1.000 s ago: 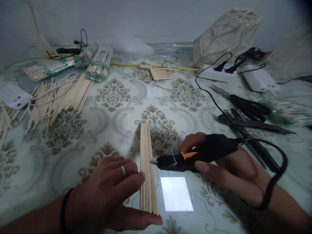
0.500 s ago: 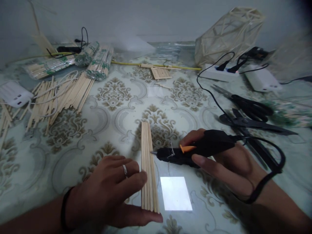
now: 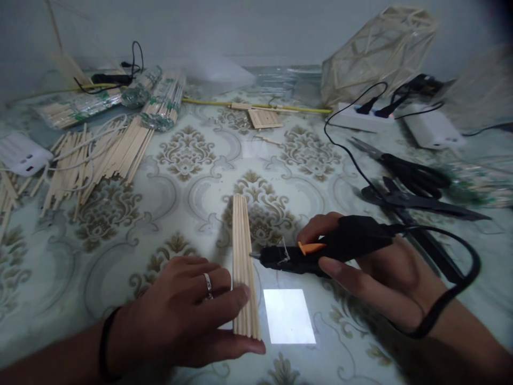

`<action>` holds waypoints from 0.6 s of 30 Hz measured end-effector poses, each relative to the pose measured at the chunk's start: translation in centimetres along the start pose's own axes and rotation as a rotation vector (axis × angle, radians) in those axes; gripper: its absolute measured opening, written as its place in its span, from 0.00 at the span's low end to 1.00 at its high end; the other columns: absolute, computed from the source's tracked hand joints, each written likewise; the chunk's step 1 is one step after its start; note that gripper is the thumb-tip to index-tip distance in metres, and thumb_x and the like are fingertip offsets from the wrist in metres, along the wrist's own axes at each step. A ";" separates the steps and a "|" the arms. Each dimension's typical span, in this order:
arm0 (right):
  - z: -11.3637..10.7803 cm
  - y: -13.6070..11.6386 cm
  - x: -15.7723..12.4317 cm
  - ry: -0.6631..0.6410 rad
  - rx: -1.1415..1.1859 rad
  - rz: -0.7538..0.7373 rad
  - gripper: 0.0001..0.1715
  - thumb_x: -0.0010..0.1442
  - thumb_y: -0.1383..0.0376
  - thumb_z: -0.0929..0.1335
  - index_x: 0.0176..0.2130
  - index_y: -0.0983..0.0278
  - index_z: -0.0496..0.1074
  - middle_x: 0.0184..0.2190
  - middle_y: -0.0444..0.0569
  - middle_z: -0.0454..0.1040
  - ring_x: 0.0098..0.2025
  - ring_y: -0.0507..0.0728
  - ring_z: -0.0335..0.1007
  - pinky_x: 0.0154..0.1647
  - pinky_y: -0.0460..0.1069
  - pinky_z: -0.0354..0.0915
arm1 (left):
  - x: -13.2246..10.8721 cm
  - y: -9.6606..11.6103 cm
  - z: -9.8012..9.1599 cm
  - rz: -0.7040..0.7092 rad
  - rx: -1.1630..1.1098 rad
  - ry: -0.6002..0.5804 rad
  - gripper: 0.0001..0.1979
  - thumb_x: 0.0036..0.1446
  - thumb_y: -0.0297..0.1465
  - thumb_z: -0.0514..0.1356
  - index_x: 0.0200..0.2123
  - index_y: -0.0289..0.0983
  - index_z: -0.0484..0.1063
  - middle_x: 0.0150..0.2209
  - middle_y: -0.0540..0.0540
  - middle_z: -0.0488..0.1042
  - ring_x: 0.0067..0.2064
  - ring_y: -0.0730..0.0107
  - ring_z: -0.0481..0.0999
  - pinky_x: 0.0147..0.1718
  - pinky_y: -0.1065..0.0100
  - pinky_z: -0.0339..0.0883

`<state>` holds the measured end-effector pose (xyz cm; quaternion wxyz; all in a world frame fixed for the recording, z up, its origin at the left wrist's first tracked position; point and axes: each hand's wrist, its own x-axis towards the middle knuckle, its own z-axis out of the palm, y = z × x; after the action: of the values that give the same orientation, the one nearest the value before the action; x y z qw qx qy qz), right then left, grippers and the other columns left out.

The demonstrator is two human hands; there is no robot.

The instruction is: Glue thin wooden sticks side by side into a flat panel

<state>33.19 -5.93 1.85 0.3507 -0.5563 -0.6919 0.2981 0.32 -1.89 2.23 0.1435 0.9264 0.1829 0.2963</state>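
Observation:
A flat strip of wooden sticks (image 3: 242, 251), laid side by side, lies lengthwise on the patterned table in front of me. My left hand (image 3: 188, 315) presses against its near left edge, fingertips on the sticks and thumb under the near end. My right hand (image 3: 377, 272) grips a black glue gun (image 3: 328, 250) with an orange trigger. Its metal nozzle points left and touches the strip's right edge about halfway along. The gun's black cord (image 3: 449, 315) loops around my right wrist.
Loose and bagged sticks (image 3: 104, 155) are piled at the far left beside a white box (image 3: 22, 154). Black scissors and shears (image 3: 412, 184) lie at the right, behind them a power strip (image 3: 358, 120) and a stick-built lattice shape (image 3: 377, 51). A small stick panel (image 3: 263, 118) lies at the back.
The glue gun's nozzle has shifted slightly along the strip's right edge, away from me. My left hand has stayed on the near end of the strip.

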 end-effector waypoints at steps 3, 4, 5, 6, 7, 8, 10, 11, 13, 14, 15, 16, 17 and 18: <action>-0.1 -0.3 -0.1 0.004 0.022 0.003 0.17 0.78 0.44 0.72 0.49 0.51 0.84 0.42 0.48 0.86 0.43 0.63 0.86 0.48 0.56 0.81 | 0.1 0.0 -0.1 0.004 -0.005 -0.011 0.17 0.86 0.48 0.60 0.51 0.39 0.73 0.32 0.55 0.82 0.27 0.73 0.82 0.28 0.65 0.76; -0.1 -0.4 -0.1 -0.009 0.040 0.003 0.16 0.78 0.45 0.72 0.49 0.50 0.84 0.41 0.46 0.86 0.41 0.62 0.85 0.45 0.55 0.80 | 0.2 0.0 -0.1 -0.010 -0.010 -0.008 0.17 0.87 0.47 0.59 0.52 0.39 0.73 0.32 0.54 0.83 0.28 0.72 0.83 0.29 0.65 0.77; -0.2 -0.7 0.0 -0.035 0.065 -0.003 0.14 0.78 0.46 0.72 0.49 0.50 0.84 0.40 0.45 0.85 0.39 0.61 0.85 0.42 0.53 0.80 | 0.2 0.0 -0.1 -0.014 -0.018 -0.008 0.17 0.86 0.47 0.60 0.52 0.39 0.73 0.33 0.54 0.83 0.28 0.72 0.84 0.29 0.65 0.78; -0.3 -0.9 0.1 -0.065 0.093 -0.015 0.13 0.78 0.46 0.73 0.49 0.49 0.83 0.38 0.44 0.84 0.37 0.60 0.84 0.38 0.52 0.79 | 0.2 0.0 -0.1 -0.023 -0.024 -0.004 0.17 0.87 0.47 0.59 0.53 0.39 0.73 0.33 0.54 0.84 0.28 0.71 0.84 0.29 0.65 0.78; -0.4 -1.2 0.2 -0.089 0.118 -0.024 0.12 0.78 0.47 0.73 0.49 0.49 0.83 0.37 0.44 0.84 0.35 0.59 0.83 0.35 0.51 0.78 | 0.2 0.0 0.0 -0.026 -0.029 -0.003 0.16 0.87 0.47 0.59 0.53 0.40 0.73 0.33 0.53 0.84 0.28 0.71 0.84 0.28 0.64 0.79; -0.4 -1.5 0.3 -0.101 0.136 -0.025 0.12 0.78 0.47 0.73 0.49 0.49 0.83 0.36 0.44 0.84 0.34 0.59 0.83 0.34 0.51 0.77 | 0.2 -0.1 0.0 -0.023 -0.032 0.002 0.16 0.86 0.47 0.59 0.53 0.40 0.73 0.32 0.53 0.84 0.27 0.71 0.83 0.28 0.64 0.78; -0.4 -2.1 0.5 -0.098 0.161 -0.006 0.14 0.78 0.46 0.73 0.47 0.50 0.84 0.35 0.45 0.84 0.34 0.60 0.83 0.35 0.52 0.78 | 0.1 -0.1 0.1 -0.011 -0.041 0.010 0.16 0.86 0.47 0.60 0.53 0.41 0.73 0.31 0.54 0.83 0.25 0.71 0.81 0.26 0.65 0.77; -0.4 -2.3 0.6 -0.100 0.173 0.007 0.16 0.78 0.44 0.73 0.46 0.50 0.84 0.35 0.45 0.84 0.34 0.60 0.83 0.35 0.53 0.77 | 0.1 -0.1 0.2 -0.016 -0.041 0.015 0.15 0.86 0.47 0.60 0.53 0.41 0.73 0.31 0.54 0.83 0.26 0.71 0.81 0.27 0.65 0.77; -0.4 -2.8 0.7 -0.130 0.195 0.017 0.21 0.79 0.41 0.71 0.44 0.51 0.83 0.33 0.45 0.83 0.32 0.60 0.82 0.33 0.53 0.76 | 0.0 -0.1 0.2 -0.020 -0.045 0.016 0.15 0.86 0.47 0.60 0.53 0.41 0.73 0.32 0.54 0.82 0.27 0.71 0.82 0.28 0.65 0.77; -0.4 -3.0 0.7 -0.151 0.202 0.018 0.24 0.79 0.39 0.71 0.42 0.51 0.83 0.32 0.46 0.83 0.32 0.60 0.82 0.31 0.53 0.75 | 0.0 -0.1 0.3 -0.027 -0.042 0.013 0.15 0.86 0.46 0.60 0.52 0.41 0.73 0.32 0.54 0.82 0.27 0.71 0.82 0.28 0.65 0.76; -0.5 -3.1 0.7 -0.170 0.203 0.022 0.26 0.78 0.37 0.70 0.41 0.52 0.82 0.31 0.47 0.83 0.31 0.60 0.81 0.30 0.53 0.74 | 0.0 -0.1 0.3 -0.031 -0.038 0.010 0.15 0.87 0.46 0.59 0.52 0.40 0.72 0.32 0.54 0.82 0.28 0.71 0.82 0.29 0.65 0.76; -0.5 -3.3 0.7 -0.184 0.200 0.030 0.28 0.78 0.36 0.69 0.41 0.52 0.82 0.31 0.48 0.83 0.31 0.61 0.81 0.30 0.54 0.74 | 0.0 -0.1 0.3 -0.028 -0.033 0.013 0.15 0.87 0.45 0.58 0.52 0.40 0.72 0.32 0.54 0.81 0.28 0.72 0.82 0.30 0.65 0.75; -0.6 -3.4 0.6 -0.194 0.196 0.042 0.29 0.78 0.35 0.69 0.41 0.52 0.82 0.32 0.49 0.83 0.31 0.62 0.82 0.29 0.54 0.74 | 0.0 -0.1 0.4 -0.019 -0.030 0.017 0.16 0.87 0.46 0.58 0.52 0.39 0.73 0.32 0.55 0.81 0.28 0.72 0.81 0.30 0.66 0.74; -0.7 -3.6 0.6 -0.202 0.195 0.053 0.28 0.77 0.35 0.69 0.41 0.53 0.83 0.32 0.49 0.84 0.32 0.62 0.82 0.30 0.55 0.74 | 0.0 -0.2 0.5 -0.007 -0.026 0.021 0.16 0.87 0.46 0.59 0.52 0.39 0.73 0.31 0.55 0.80 0.27 0.73 0.80 0.29 0.66 0.72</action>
<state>31.66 -6.08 5.17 0.3235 -0.5050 -0.6764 0.4274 0.53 -1.80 1.80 0.1545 0.9206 0.1840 0.3079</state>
